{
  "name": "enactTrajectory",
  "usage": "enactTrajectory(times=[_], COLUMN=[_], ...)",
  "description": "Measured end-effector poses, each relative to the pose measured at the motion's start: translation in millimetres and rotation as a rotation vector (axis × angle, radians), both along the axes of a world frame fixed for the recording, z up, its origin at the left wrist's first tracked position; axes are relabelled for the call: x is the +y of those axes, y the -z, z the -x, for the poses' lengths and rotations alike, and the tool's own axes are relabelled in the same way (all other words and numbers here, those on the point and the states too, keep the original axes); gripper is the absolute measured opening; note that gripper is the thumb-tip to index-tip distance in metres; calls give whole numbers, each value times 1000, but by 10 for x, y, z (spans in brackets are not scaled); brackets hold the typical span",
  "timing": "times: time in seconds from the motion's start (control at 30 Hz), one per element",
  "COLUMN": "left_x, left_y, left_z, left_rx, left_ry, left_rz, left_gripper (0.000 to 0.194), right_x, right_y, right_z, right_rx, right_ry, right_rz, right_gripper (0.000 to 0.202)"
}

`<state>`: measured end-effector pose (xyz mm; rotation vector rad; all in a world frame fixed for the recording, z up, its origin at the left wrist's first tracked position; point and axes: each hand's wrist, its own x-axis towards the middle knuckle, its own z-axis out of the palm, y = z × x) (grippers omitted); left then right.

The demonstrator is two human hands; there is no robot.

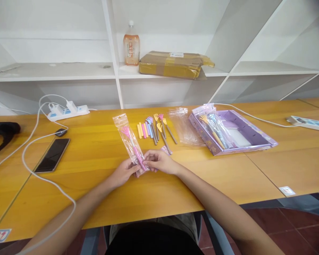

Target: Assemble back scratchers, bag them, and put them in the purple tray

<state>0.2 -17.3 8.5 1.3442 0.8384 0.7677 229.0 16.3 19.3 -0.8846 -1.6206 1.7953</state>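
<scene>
1. Pink scratcher (139, 156) inside a clear bag (130, 147), between both hands over the near part of the wooden table (172, 198); hand-shaped head pointing away and leftward, thick handle toward the body. Contact of the bag with the wood: cannot tell.
2. Likely light, with a stiff shaft and a firm handle; thin prongs at the head probably the most delicate part. Bag film soft, crinkled and probably slippery, so apt to slide over the handle under a loose grip.
3. Best taken by the thick handle through the film, pressing film and handle together; head better left unsqueezed.
4. Left hand (126, 172) at the bag's lower left side, thumb laid across the film near the handle's end, other fingers curled mostly out of sight beneath.
5. Right hand (159, 161) from the other side, thumb and forefinger pinching the handle's lower part through the film, remaining fingers bent close together.
6. Both forearms angled inward, wrists low over the table.
7. Just beyond, coloured handle sleeves (143, 130) beside loose hand-headed rods (159, 128); farther right, empty clear bags (187, 129) and a purple tray (244, 151) with bagged pieces inside.
</scene>
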Motion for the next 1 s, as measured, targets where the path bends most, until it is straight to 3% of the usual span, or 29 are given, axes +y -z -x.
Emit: enactTrajectory(times=[0.3,0.37,0.53,0.6,0.7,0.8,0.97,1.0], left_x=[2,3,64,98,144,168,133,117], left_y=[-27,-25,-49,-73,-83,-47,-12,-18], left_z=[24,40,57,54,56,64,67,65], left_rx=[13,1,-199,-282,-286,-185,-38,4], left_ry=[-19,-108,-399,-514,-652,-680,-515,-486], left_rz=[28,22,86,92,75,45,68,62], left_gripper=[23,31,48,46,33,20,41,44], right_x=[-13,-29,-127,-168,-183,-120,84,116], right_y=[-82,-140,-211,-190,-164,-200,-309,-317], right_z=[-31,-71,-96,-60,-30,-105,-365,-406], right_rx=[60,62,-27,-75,-168,-270,-412,-475], right_ry=[-163,-292,-768,-858,-889,-789,-94,-8], right_rz=[27,84,264,314,353,243,-345,-465], right_gripper=[46,46,48,50,54,53,36,33])
